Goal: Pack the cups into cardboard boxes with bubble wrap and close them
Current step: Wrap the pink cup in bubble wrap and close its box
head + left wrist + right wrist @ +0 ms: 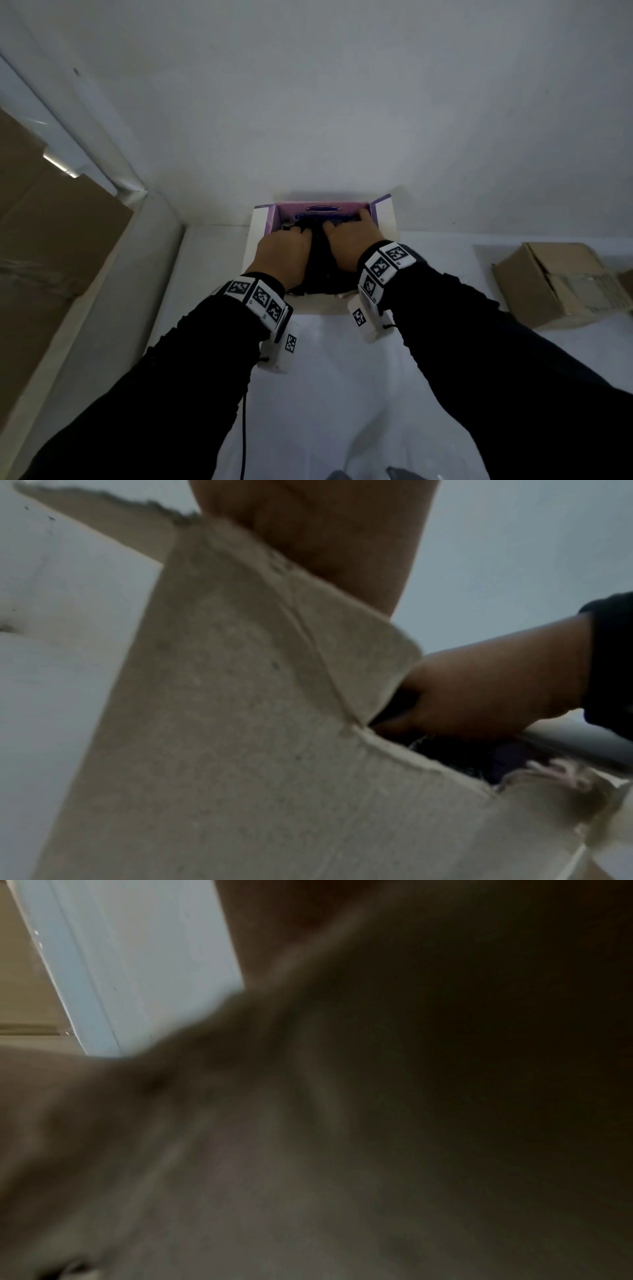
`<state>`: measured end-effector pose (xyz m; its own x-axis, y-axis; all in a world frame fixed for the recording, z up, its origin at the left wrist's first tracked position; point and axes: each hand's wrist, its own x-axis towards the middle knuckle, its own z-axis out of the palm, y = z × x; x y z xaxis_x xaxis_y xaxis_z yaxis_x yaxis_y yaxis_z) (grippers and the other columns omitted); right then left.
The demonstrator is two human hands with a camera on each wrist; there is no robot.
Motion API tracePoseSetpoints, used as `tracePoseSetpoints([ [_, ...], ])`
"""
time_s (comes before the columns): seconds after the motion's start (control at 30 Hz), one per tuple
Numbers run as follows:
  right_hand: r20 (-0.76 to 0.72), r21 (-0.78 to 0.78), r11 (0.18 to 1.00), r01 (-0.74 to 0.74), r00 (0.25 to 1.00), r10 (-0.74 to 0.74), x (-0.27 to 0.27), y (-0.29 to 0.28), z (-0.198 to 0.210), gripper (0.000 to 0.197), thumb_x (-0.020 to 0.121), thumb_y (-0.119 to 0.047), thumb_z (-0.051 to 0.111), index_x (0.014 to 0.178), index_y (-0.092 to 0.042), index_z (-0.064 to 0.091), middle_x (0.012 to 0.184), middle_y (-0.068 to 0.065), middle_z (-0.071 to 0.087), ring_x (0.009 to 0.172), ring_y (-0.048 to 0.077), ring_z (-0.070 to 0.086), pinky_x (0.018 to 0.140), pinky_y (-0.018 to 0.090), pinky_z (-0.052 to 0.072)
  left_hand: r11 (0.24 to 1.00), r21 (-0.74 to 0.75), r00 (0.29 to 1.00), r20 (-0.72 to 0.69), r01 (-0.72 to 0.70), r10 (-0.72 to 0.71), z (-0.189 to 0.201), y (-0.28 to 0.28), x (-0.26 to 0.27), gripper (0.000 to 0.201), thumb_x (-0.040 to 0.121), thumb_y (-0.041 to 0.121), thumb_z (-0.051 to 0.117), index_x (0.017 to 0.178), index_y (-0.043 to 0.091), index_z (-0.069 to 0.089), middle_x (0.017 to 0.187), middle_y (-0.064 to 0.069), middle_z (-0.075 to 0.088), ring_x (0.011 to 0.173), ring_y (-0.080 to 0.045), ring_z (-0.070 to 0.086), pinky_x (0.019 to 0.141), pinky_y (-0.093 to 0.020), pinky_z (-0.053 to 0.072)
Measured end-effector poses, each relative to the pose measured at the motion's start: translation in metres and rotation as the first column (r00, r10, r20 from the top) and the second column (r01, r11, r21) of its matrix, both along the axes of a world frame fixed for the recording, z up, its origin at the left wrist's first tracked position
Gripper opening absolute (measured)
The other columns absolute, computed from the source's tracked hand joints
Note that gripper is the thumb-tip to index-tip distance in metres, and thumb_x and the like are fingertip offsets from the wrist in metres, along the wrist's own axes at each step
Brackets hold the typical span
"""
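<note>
Against the pale wall [342,85], at the far edge of the white table [342,394], your small purple-lined box [322,207] stands open with its flaps splayed outward, and that seems the reason both hands are buried in it: the dark wrapped bundle [318,260] inside, presumably a cup in its padding though no cup shows, has to sit low before any flap can fold over. To your left a large brown carton [51,240] leans beside the table, and to your right a smaller taped cardboard box [561,284] sits well apart, already closed by the look of it. Your left hand [281,253] lies over the near left of the bundle with its fingers bent down onto it; whether they grip or only press, you cannot tell from here. Your right hand [349,236] reaches further in, fingers laid flat toward the back wall of the box, pressing rather than pinching. From the left wrist view a grey-brown flap [240,696] stands up beside the hand, not yet folded. The right wrist view is dark blur.
</note>
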<state>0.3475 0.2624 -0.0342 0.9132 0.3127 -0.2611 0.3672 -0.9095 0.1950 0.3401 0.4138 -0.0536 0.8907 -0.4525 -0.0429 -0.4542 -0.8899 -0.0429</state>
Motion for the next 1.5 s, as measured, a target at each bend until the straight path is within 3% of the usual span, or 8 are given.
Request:
tracePoseSetpoints([
  [0.23, 0.187, 0.012, 0.998, -0.055, 0.981, 0.052, -0.01, -0.025, 0.022, 0.042, 0.085, -0.041, 0.057, 0.12, -0.018, 0.052, 0.119, 0.003, 0.062, 0.113, 0.027, 0.054, 0.102, 0.047, 0.027, 0.998, 0.001, 0.992, 0.106, 0.069, -0.069, 0.009, 0.009, -0.018, 0.033, 0.068, 0.024, 0.069, 0.097, 0.009, 0.061, 0.096, -0.012, 0.061, 0.092, -0.032, 0.052, 0.071, -0.039, 0.046],
  [0.4, -0.086, -0.032, 0.997, 0.066, 0.994, -0.068, -0.034, -0.034, 0.023, 0.023, 0.08, -0.047, 0.061, 0.088, -0.026, 0.065, 0.103, -0.005, 0.064, 0.134, 0.022, 0.027, 0.109, 0.062, 0.002, 0.98, 0.198, 0.998, -0.056, -0.002, 0.013, 0.036, 0.021, -0.022, 0.043, 0.073, 0.061, 0.059, 0.098, 0.027, 0.069, 0.105, 0.004, 0.062, 0.127, -0.025, 0.032, 0.111, -0.062, 0.008],
  [0.53, -0.036, -0.097, 0.99, 0.102, 0.994, -0.106, -0.036, -0.022, 0.014, 0.012, 0.082, -0.02, 0.058, 0.092, -0.022, 0.064, 0.108, 0.001, 0.066, 0.133, 0.025, 0.03, 0.112, 0.06, 0.004, 0.957, 0.289, 0.988, -0.152, 0.021, 0.025, 0.035, 0.013, -0.011, 0.058, 0.064, 0.067, 0.065, 0.109, 0.032, 0.068, 0.132, 0.003, 0.054, 0.141, -0.025, 0.014, 0.106, -0.065, -0.019],
  [0.9, 0.078, 0.12, 0.99, -0.068, 0.995, 0.058, -0.017, -0.025, 0.008, 0.1, 0.068, -0.051, 0.072, 0.148, -0.021, 0.022, 0.146, 0.012, 0.035, 0.131, 0.033, 0.036, 0.112, 0.045, 0.021, 0.975, 0.215, 0.99, -0.138, 0.053, -0.023, 0.036, 0.01, 0.0, 0.035, 0.074, 0.056, 0.06, 0.098, 0.03, 0.062, 0.09, 0.009, 0.064, 0.107, -0.018, 0.057, 0.113, -0.062, -0.002],
  [1.13, 0.091, 0.022, 0.998, -0.067, 0.994, 0.065, -0.013, -0.019, -0.013, 0.089, 0.077, -0.053, 0.062, 0.149, -0.018, 0.024, 0.128, 0.001, 0.061, 0.12, 0.025, 0.055, 0.118, 0.053, -0.006, 0.963, 0.252, 0.992, 0.06, 0.095, -0.114, 0.017, 0.021, -0.005, 0.063, 0.08, 0.045, 0.061, 0.137, 0.022, 0.051, 0.141, -0.002, 0.052, 0.147, -0.033, 0.011, 0.104, -0.066, -0.022],
  [1.27, 0.102, 0.265, 0.954, -0.141, 0.988, 0.117, -0.013, -0.031, -0.003, 0.09, 0.066, -0.058, 0.068, 0.143, -0.02, 0.04, 0.137, 0.004, 0.053, 0.129, 0.026, 0.045, 0.117, 0.048, 0.007, 0.983, 0.158, 0.992, 0.063, 0.097, -0.108, 0.01, 0.027, -0.003, 0.067, 0.073, 0.051, 0.065, 0.132, 0.019, 0.056, 0.147, -0.008, 0.042, 0.145, -0.036, 0.014, 0.112, -0.065, -0.002],
  [1.37, 0.283, 0.572, 0.819, -0.053, 0.95, -0.135, -0.025, -0.046, 0.005, 0.078, 0.064, -0.052, 0.069, 0.133, -0.019, 0.052, 0.139, 0.01, 0.048, 0.129, 0.034, 0.041, 0.108, 0.049, 0.031, 0.986, -0.143, 0.983, 0.147, -0.086, 0.107, 0.013, 0.038, -0.01, 0.073, 0.068, 0.054, 0.069, 0.129, 0.019, 0.052, 0.15, -0.017, 0.029, 0.138, -0.043, 0.024, 0.105, -0.061, 0.026],
  [1.5, 0.145, 0.839, 0.474, 0.267, 0.73, -0.668, -0.053, -0.059, -0.001, 0.068, 0.075, -0.037, 0.072, 0.132, -0.013, 0.042, 0.126, 0.011, 0.048, 0.113, 0.029, 0.046, 0.088, 0.039, 0.046, 0.712, -0.473, 0.845, -0.16, -0.519, 0.511, 0.01, 0.055, -0.025, 0.086, 0.082, 0.065, 0.056, 0.142, 0.009, 0.033, 0.139, -0.02, 0.041, 0.119, -0.04, 0.049, 0.092, -0.048, 0.046],
])
